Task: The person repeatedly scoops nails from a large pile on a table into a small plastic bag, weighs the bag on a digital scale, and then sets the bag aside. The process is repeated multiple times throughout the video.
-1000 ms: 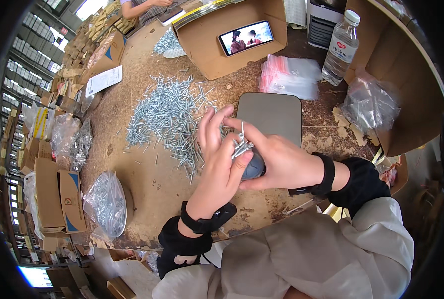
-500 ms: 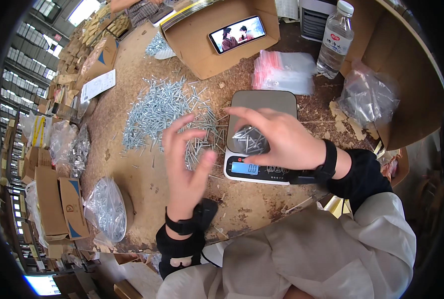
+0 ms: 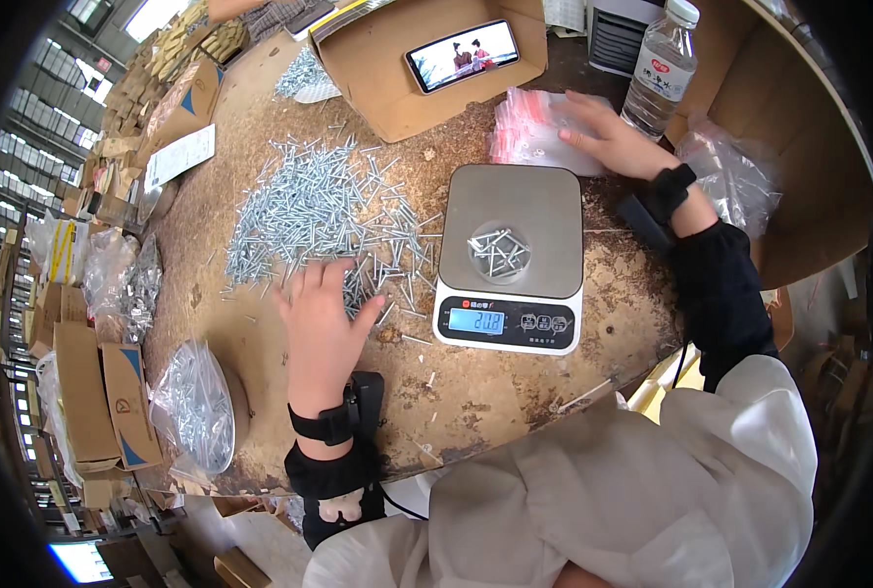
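My left hand [image 3: 324, 328] rests at the near edge of a big pile of silver screws [image 3: 304, 216], thumb apart and fingers spread. Its fingertips touch or hover just over the screws. A small clear round cup [image 3: 500, 257] holding several screws stands on the steel plate of a kitchen scale [image 3: 515, 196], whose display is lit. Beyond the scale, my right hand [image 3: 618, 139] reaches over a stack of clear zip bags with red edges [image 3: 539, 127]. Its fingers are stretched out on the bags, and I see nothing gripped in them.
Past the pile, a phone [image 3: 463, 56] playing a video lies in an open cardboard box [image 3: 382, 103]. A water bottle [image 3: 660, 73] and a crumpled clear bag [image 3: 730, 176] stand at the right. A bag of screws [image 3: 196, 407] sits in a bowl at the left edge.
My right hand has set the cup of screws on the scale and moved away to the zip bags. The display reading has changed. My left hand has lowered to the pile.
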`<state>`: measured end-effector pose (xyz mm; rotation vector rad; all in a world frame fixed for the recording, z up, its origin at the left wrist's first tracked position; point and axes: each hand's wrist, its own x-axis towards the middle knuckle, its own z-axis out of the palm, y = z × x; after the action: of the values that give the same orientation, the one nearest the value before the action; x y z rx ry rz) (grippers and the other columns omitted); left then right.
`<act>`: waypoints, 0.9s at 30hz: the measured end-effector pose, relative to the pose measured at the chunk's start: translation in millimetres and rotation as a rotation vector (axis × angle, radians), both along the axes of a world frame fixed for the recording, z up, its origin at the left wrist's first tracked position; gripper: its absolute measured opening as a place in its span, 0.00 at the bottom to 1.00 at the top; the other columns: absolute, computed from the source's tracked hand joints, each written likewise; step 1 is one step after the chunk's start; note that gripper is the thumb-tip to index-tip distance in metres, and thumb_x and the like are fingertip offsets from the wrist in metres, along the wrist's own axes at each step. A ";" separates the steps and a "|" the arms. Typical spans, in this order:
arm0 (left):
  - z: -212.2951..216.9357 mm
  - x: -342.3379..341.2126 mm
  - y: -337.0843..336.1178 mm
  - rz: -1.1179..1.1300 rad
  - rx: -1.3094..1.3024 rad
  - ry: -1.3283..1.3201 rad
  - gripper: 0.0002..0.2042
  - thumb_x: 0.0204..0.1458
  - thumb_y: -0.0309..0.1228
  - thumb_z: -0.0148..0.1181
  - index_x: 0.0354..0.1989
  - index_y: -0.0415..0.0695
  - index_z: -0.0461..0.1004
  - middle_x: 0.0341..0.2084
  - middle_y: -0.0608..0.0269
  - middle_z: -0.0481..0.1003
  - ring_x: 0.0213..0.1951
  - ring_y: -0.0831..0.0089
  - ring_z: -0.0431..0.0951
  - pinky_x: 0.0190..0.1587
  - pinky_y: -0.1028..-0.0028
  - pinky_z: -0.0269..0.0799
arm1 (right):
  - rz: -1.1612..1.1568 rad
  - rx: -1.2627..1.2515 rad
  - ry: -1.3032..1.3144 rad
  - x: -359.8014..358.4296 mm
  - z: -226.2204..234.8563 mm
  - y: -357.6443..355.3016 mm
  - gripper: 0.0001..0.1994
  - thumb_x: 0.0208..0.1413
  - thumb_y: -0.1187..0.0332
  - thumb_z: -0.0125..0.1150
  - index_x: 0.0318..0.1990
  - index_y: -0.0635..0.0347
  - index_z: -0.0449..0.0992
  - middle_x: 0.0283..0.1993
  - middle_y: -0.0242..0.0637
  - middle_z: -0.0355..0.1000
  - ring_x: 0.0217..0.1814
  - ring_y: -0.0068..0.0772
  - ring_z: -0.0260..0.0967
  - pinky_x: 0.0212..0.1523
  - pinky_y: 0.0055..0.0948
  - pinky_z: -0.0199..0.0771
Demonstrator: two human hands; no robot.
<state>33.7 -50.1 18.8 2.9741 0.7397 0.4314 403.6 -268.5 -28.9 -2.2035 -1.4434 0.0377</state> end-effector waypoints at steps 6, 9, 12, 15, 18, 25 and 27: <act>-8.5 -4.2 4.7 0.158 -0.043 0.112 0.12 0.49 0.33 0.68 0.40 0.48 0.74 0.41 0.61 0.72 0.52 0.57 0.71 0.63 0.32 0.48 | 0.028 0.023 -0.092 10.6 -16.6 0.4 0.24 0.65 0.55 0.51 0.60 0.64 0.71 0.66 0.55 0.63 0.67 0.54 0.61 0.66 0.41 0.61; -7.4 -2.7 4.8 0.165 -0.060 0.121 0.08 0.50 0.31 0.66 0.37 0.48 0.74 0.38 0.62 0.72 0.49 0.57 0.73 0.63 0.33 0.49 | 0.025 0.054 0.025 10.8 -9.0 -1.5 0.19 0.60 0.67 0.55 0.57 0.66 0.73 0.61 0.53 0.68 0.63 0.51 0.66 0.63 0.37 0.64; -11.5 -3.3 9.3 0.162 -0.058 0.093 0.04 0.52 0.28 0.63 0.34 0.48 0.75 0.34 0.63 0.73 0.45 0.58 0.75 0.63 0.32 0.48 | -0.036 0.076 0.045 1.2 5.8 -0.2 0.17 0.52 0.77 0.58 0.51 0.69 0.75 0.52 0.48 0.73 0.54 0.47 0.71 0.56 0.34 0.69; -14.1 -4.8 14.2 0.175 -0.039 0.056 0.01 0.53 0.28 0.61 0.33 0.48 0.75 0.32 0.64 0.75 0.43 0.58 0.76 0.63 0.32 0.48 | -0.038 0.125 -0.017 3.0 1.8 0.3 0.15 0.46 0.80 0.60 0.44 0.69 0.77 0.43 0.45 0.74 0.45 0.43 0.72 0.49 0.33 0.72; -13.5 -2.3 16.8 0.178 -0.007 -0.002 0.01 0.54 0.28 0.60 0.33 0.48 0.75 0.32 0.66 0.76 0.42 0.59 0.76 0.63 0.32 0.47 | -0.046 0.172 0.017 4.6 0.1 -1.8 0.12 0.45 0.80 0.61 0.40 0.68 0.78 0.37 0.43 0.73 0.39 0.40 0.72 0.43 0.31 0.73; -9.3 4.3 15.0 0.118 -0.166 -0.367 0.02 0.57 0.30 0.59 0.36 0.47 0.76 0.33 0.67 0.77 0.41 0.66 0.75 0.65 0.44 0.48 | -0.088 0.190 0.018 -2.5 4.1 -0.9 0.10 0.43 0.77 0.61 0.36 0.62 0.79 0.30 0.41 0.74 0.34 0.41 0.74 0.37 0.35 0.74; -9.7 4.6 18.4 0.093 -0.285 -0.445 0.03 0.58 0.30 0.59 0.36 0.45 0.76 0.33 0.66 0.78 0.41 0.66 0.75 0.62 0.50 0.52 | -0.101 0.165 0.016 -6.8 6.5 -1.5 0.10 0.45 0.79 0.61 0.38 0.63 0.79 0.31 0.40 0.74 0.33 0.38 0.73 0.37 0.32 0.73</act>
<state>38.3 -31.7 9.1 2.4592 0.8060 0.8731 396.8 -270.0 -22.4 -2.1323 -1.2774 -0.0951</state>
